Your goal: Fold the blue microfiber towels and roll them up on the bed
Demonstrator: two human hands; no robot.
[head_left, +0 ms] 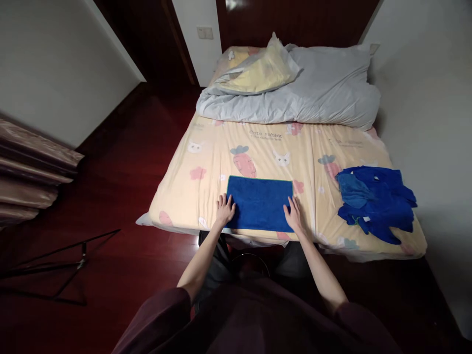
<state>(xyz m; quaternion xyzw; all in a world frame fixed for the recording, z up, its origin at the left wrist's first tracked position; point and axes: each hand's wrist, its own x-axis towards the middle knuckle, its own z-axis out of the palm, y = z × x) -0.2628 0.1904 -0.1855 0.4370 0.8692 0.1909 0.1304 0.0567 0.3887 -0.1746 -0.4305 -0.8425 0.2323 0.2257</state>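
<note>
Blue cloth (261,204) is laid flat by the near edge of the bed sheet (216,150); left hand (225,210) is rested at its left side, right hand (293,215) at its right – both opened out, nothing visibly gripped. Pressure is probably best kept light and even, sides drawn apart together to avoid creases. "Cute rabbit" is printed on the bed sheet – smaller line beneath unreadable, as are white tags (366,219) on the blue heap (389,204).

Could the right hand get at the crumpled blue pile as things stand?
Probably yes: the right hand rests partly on the flat cloth, and only patterned sheet shows between that hand and the pile.
</note>
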